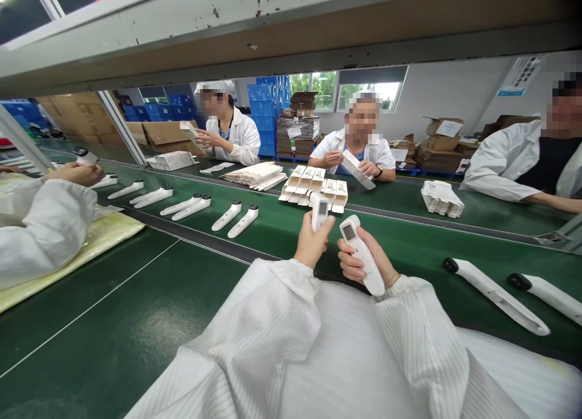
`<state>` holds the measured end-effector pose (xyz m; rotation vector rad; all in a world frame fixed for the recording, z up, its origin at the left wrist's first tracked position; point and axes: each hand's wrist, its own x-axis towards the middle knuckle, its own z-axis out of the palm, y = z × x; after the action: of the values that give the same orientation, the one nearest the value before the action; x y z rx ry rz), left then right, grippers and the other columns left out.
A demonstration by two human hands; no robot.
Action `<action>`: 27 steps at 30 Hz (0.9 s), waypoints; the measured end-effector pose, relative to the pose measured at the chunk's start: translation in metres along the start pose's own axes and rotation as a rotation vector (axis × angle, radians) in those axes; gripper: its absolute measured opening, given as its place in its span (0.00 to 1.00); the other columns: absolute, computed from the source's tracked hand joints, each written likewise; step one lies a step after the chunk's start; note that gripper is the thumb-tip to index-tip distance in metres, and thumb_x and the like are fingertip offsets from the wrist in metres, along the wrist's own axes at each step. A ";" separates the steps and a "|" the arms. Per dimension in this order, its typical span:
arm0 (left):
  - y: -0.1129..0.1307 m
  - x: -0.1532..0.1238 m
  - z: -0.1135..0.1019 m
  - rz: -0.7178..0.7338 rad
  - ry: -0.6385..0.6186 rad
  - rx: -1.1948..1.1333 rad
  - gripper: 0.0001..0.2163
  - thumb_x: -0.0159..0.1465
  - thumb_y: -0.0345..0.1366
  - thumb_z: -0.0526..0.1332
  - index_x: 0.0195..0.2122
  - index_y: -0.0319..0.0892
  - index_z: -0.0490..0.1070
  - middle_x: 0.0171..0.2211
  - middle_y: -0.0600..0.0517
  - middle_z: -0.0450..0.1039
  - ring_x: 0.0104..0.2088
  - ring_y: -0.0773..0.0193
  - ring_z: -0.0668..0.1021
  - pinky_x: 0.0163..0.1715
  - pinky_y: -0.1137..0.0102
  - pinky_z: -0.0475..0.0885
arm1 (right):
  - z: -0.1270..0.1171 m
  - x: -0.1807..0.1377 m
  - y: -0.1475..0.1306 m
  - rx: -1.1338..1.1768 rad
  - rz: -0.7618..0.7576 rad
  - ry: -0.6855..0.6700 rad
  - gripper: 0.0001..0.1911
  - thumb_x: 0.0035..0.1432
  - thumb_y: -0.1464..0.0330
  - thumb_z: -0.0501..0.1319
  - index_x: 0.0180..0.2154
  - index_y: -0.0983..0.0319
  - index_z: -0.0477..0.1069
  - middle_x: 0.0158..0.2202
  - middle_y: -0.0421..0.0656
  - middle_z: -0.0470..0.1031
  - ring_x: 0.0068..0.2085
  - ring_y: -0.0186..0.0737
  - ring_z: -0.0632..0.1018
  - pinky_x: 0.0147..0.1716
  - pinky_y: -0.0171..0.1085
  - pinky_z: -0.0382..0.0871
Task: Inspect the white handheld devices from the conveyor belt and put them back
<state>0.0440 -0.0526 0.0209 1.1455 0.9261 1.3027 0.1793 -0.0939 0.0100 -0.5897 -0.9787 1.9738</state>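
Left hand (313, 244): grasping an upright white infrared thermometer (319, 213), fingers closed around its lower body, small grey display facing the wearer.
Right hand (353, 261): gripping a second white infrared thermometer (351, 232), which is tilting, head up and to the left, display showing.
Location: both devices are being held over a green conveyor belt (409, 252), just beyond striped white sleeves (282, 322).
Nearby: more white thermometers (495, 294) with black tips are lying on the belt, and white cardboard inserts (313, 188) are sitting ahead.
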 end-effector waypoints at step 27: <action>-0.018 0.008 -0.003 -0.424 -0.163 -0.264 0.10 0.55 0.33 0.57 0.38 0.40 0.70 0.32 0.49 0.72 0.32 0.65 0.73 0.32 0.71 0.68 | -0.007 0.014 0.012 -0.491 -0.279 0.504 0.19 0.48 0.57 0.63 0.41 0.59 0.70 0.40 0.43 0.73 0.41 0.42 0.73 0.36 0.38 0.69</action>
<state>0.0458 -0.0425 0.0031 0.7833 0.7956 0.9374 0.1708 -0.0830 -0.0051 -1.0932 -1.1446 1.2452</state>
